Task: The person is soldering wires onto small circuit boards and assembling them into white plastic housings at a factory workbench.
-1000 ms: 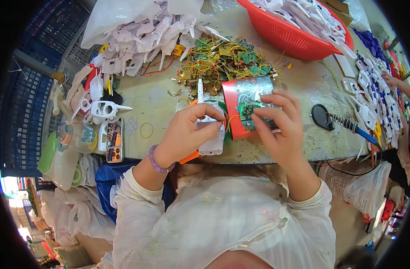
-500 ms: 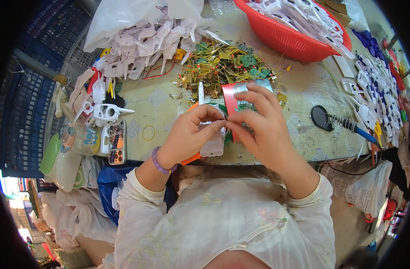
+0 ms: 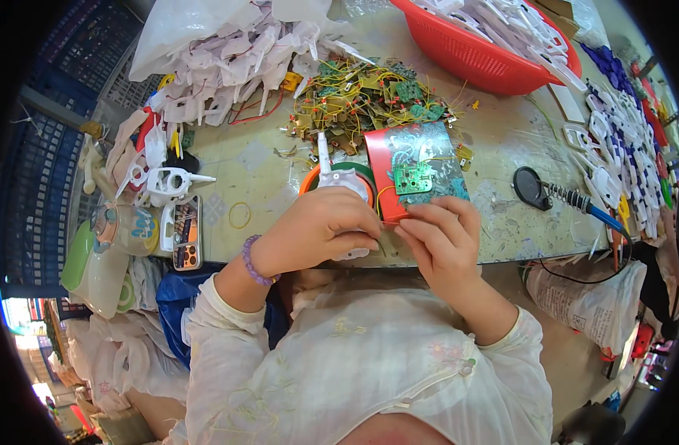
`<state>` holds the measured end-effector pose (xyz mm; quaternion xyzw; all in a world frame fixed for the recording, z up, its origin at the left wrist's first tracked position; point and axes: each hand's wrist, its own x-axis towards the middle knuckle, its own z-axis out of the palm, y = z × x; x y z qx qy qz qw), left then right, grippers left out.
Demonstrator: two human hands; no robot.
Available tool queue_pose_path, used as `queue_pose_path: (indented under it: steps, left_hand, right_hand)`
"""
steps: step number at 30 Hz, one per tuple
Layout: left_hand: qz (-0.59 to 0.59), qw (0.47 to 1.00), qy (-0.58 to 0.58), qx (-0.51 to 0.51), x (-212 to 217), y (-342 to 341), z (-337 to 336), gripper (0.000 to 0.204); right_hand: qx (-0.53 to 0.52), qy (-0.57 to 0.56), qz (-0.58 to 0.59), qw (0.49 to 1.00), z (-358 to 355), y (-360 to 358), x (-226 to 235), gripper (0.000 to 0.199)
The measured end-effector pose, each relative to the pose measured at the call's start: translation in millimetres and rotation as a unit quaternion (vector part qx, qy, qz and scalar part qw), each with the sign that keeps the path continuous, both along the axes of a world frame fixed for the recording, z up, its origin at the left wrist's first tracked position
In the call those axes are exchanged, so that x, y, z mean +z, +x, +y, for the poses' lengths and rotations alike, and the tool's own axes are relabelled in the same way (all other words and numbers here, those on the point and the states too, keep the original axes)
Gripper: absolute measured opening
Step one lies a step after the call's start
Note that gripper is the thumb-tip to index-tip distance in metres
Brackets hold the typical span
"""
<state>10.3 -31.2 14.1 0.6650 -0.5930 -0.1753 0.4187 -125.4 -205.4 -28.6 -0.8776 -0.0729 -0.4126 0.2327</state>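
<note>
Left hand (image 3: pixel 328 228): bent over the white housing (image 3: pixel 345 179), thumb near fingertips; cannot tell if pinching
Right hand (image 3: pixel 447 241): fingers loosely curved by the red block (image 3: pixel 381 159)'s near edge; any pinch unclear
White housing: partly hidden, narrow stem pointing away
Circuit board (image 3: pixel 413 178): green, atop red block, yellow wire (image 3: pixel 384 191) at left

The left forearm (image 3: pixel 238 288) angles inward past the near edge of the desk (image 3: pixel 513 230), its hand, the left hand (image 3: pixel 328 226), over that edge with back upward, fingers curled toward the thumb. The right forearm (image 3: pixel 491 315) slants in opposite, its right hand (image 3: pixel 447 241) beside the left, apart from it, fingers bent, thumb near the forefinger. Whether either pinches anything is unclear.
</note>
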Motion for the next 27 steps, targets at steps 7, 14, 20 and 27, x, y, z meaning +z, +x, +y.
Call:
queue_pose_path:
  steps: [7,14,20,27]
  left_hand:
    - [-0.043,0.992,-0.061,0.100,-0.9,-7.5,-17.3,0.012]
    - [-0.097,0.980,-0.048,0.166,-0.6,0.6,-28.6,0.008]
    - [-0.153,0.976,-0.062,0.143,-3.4,0.6,-31.6,0.009]
    - [-0.150,0.969,-0.070,0.186,-3.4,-5.1,-30.1,0.008]
  right_hand:
    - [-0.012,0.014,0.032,0.999,-3.4,3.7,1.8,0.019]
    - [0.023,-0.004,0.048,0.999,-2.2,0.3,1.1,0.019]
    - [-0.028,0.086,0.019,0.996,-15.9,10.4,14.9,0.021]
    - [-0.025,0.009,0.062,0.998,-33.8,30.3,21.3,0.019]
